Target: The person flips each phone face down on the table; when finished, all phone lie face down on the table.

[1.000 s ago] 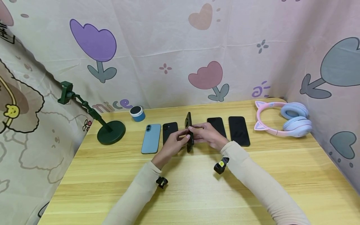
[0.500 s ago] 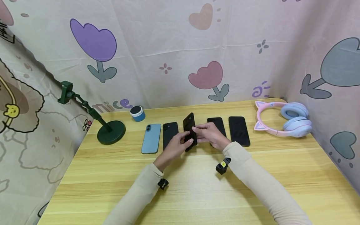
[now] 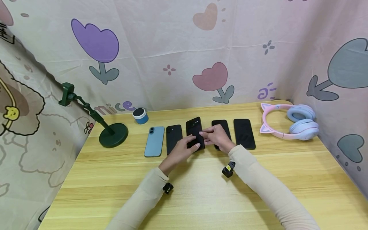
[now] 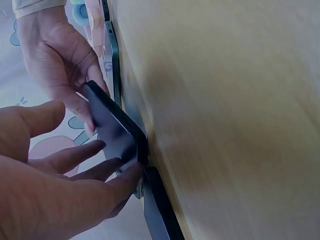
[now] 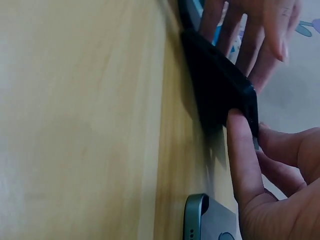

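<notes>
A black smartphone (image 3: pixel 193 125), camera side up, leans low over the table in the middle of a row of phones. My right hand (image 3: pixel 217 138) pinches its right edge between thumb and fingers; the right wrist view shows that raised edge of the smartphone (image 5: pixel 220 82) and its underside. My left hand (image 3: pixel 181 149) is at its left side, and in the left wrist view the left fingers (image 4: pixel 112 167) lie relaxed against the smartphone (image 4: pixel 115 125), the thumb apart. Just left lies another black phone (image 3: pixel 173 135); a dark phone (image 3: pixel 222 126) is partly hidden behind my right hand.
A light blue phone (image 3: pixel 154 142) ends the row at left, a black phone (image 3: pixel 244 134) at right. Behind are a blue jar-like item (image 3: pixel 141 118) and a green stand (image 3: pixel 114 135). Cat-ear headphones (image 3: pixel 304 127) lie at far right. A patterned cloth (image 3: pixel 161 41) hangs behind the table.
The smartphone was on edge, nearly upright; it has tipped down to the left so its back now faces up. My right hand has moved slightly right with its edge.
</notes>
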Demonstrator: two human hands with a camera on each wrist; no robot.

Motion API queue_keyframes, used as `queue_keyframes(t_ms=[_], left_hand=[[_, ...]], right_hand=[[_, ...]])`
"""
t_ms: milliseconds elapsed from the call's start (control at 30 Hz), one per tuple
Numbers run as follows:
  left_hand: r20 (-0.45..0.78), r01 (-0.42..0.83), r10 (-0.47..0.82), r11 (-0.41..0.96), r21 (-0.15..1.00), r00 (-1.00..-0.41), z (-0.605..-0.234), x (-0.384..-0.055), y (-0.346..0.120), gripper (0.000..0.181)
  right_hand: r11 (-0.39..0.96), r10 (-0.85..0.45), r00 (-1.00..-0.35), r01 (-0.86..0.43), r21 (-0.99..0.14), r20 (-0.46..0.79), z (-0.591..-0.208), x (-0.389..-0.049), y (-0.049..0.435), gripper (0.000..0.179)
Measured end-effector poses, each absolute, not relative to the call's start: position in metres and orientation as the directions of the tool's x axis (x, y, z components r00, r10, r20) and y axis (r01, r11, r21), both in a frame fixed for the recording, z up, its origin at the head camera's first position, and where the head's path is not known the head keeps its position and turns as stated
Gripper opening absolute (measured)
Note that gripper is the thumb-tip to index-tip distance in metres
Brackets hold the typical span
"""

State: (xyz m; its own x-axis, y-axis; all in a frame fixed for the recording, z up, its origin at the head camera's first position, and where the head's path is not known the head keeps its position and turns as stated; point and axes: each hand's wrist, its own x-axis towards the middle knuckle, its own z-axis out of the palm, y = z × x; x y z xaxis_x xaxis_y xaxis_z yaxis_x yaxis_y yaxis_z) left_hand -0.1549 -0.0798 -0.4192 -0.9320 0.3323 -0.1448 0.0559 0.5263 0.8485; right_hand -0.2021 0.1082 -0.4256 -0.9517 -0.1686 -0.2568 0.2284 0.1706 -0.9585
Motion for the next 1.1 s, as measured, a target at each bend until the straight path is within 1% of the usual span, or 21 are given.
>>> queue_keyframes(t_ms=[167,400,533,633,833,1100], left_hand=[[-0.156,0.047,0.331,0.531,0.846,-0.93,-0.42,-0.155,-0.08,0.058],[-0.177,0.026,0.316,0.545,0.838,-0.932,-0.419,-0.155,-0.079,0.061],[-0.161,0.041,0.296,0.573,0.818,-0.942,-0.416,-0.154,-0.079,0.061],[-0.136,0.064,0.286,0.595,0.801,-0.949,-0.414,-0.155,-0.079,0.059],[-0.116,0.069,0.259,0.609,0.79,-0.959,-0.41,-0.159,-0.074,0.057],[-0.119,0.045,0.231,0.6,0.799,-0.966,-0.411,-0.169,-0.058,0.048]], right_hand=[[0.275,-0.15,-0.963,0.175,-0.945,-0.222,-0.426,-0.2,0.11,0.028],[0.4,-0.159,-0.974,0.084,-0.913,-0.159,-0.425,-0.198,0.113,0.025],[0.478,-0.187,-0.979,-0.017,-0.878,-0.083,-0.419,-0.198,0.118,0.022],[0.511,-0.214,-0.976,-0.076,-0.856,-0.041,-0.412,-0.198,0.124,0.023],[0.54,-0.238,-0.968,-0.069,-0.839,-0.073,-0.397,-0.198,0.138,0.034],[0.662,-0.205,-0.975,-0.077,-0.746,-0.082,-0.388,-0.199,0.157,0.038]])
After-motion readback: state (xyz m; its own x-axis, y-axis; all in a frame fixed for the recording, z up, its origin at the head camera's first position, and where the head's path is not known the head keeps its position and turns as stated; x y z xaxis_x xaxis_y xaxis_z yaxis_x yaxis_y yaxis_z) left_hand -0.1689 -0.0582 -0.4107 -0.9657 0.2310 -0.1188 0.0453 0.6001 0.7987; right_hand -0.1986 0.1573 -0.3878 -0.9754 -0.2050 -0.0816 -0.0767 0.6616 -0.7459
